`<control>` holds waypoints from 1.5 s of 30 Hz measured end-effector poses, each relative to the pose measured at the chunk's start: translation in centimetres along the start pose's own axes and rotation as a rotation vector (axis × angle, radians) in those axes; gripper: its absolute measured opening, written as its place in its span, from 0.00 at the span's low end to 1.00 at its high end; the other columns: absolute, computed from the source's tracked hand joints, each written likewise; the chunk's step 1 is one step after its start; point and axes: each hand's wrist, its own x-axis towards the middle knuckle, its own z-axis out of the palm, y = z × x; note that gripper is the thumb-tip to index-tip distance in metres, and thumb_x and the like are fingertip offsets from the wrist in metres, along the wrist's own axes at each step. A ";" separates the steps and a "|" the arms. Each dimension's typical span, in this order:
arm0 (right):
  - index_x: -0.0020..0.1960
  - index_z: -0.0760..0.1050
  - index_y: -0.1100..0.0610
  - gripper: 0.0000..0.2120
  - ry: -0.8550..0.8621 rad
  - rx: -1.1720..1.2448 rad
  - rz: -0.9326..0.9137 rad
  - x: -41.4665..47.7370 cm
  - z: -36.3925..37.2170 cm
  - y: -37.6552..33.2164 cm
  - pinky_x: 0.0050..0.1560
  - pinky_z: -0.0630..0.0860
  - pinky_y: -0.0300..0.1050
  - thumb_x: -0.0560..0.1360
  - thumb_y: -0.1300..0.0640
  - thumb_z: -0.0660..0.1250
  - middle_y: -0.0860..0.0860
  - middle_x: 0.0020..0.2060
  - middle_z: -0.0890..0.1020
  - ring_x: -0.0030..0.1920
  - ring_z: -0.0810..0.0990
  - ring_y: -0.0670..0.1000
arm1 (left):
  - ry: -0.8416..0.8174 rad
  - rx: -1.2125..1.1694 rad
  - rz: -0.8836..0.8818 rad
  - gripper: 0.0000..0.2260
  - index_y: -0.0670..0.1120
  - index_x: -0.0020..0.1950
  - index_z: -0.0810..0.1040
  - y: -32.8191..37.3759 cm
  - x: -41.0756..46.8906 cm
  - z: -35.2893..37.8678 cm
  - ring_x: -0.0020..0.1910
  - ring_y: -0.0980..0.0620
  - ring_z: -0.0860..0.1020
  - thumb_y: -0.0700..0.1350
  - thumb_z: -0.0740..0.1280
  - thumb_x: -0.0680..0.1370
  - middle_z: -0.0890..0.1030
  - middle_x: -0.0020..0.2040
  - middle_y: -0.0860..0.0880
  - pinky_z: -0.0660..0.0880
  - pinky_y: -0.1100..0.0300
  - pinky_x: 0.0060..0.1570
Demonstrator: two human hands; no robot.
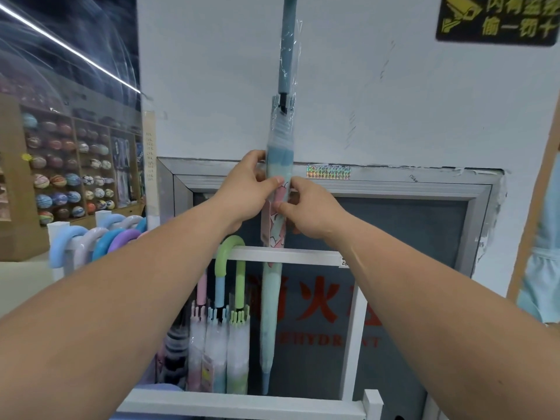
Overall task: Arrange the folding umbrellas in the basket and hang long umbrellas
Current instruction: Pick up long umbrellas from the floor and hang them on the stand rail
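A long light-blue umbrella (280, 140) in a clear plastic sleeve stands upright in front of me, its handle running out of the top of the frame and its tip low inside the white rack (288, 255). My left hand (248, 189) grips its left side at mid-height. My right hand (306, 207) pinches the pink paper tag (274, 228) on its front. A green-handled long umbrella (230, 262) hangs by its hook on the rack's top rail, with two more beside it.
Several pastel hooked handles (97, 241) hang on the rack's left rail. Behind stands a grey-framed fire hydrant cabinet (424, 189) in a white wall. Shelves of balls (69, 171) fill the far left. Pale-blue fabric (542, 268) hangs at the right edge.
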 end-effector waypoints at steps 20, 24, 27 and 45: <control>0.54 0.79 0.56 0.10 0.325 0.025 -0.046 3.2 -1.5 -3.1 0.53 0.79 0.52 0.74 0.55 0.73 0.51 0.47 0.83 0.49 0.82 0.54 | 0.104 0.215 0.075 0.15 0.55 0.56 0.80 0.0 -0.6 -1.0 0.33 0.55 0.74 0.48 0.78 0.71 0.77 0.35 0.53 0.70 0.60 0.35; 0.55 0.79 0.55 0.11 0.335 0.013 -0.036 2.3 -0.9 -2.3 0.53 0.79 0.53 0.74 0.54 0.73 0.51 0.47 0.83 0.49 0.81 0.53 | 0.059 0.244 0.052 0.19 0.57 0.59 0.80 -0.4 -1.1 -1.2 0.38 0.55 0.77 0.47 0.78 0.71 0.81 0.40 0.50 0.73 0.61 0.39; 0.56 0.79 0.56 0.12 0.348 -0.015 -0.029 1.7 -0.3 -1.6 0.53 0.79 0.52 0.74 0.54 0.73 0.51 0.48 0.83 0.49 0.81 0.53 | 0.069 0.236 0.044 0.20 0.55 0.64 0.77 -0.6 -1.3 -1.3 0.43 0.55 0.80 0.46 0.75 0.74 0.83 0.45 0.49 0.71 0.64 0.39; 0.47 0.80 0.51 0.04 0.052 -0.067 -0.026 -1.8 2.5 1.6 0.39 0.75 0.41 0.74 0.55 0.73 0.45 0.37 0.81 0.38 0.78 0.46 | 0.172 0.252 0.021 0.11 0.50 0.52 0.80 -2.4 -2.4 0.1 0.43 0.59 0.79 0.52 0.76 0.74 0.81 0.44 0.57 0.76 0.61 0.46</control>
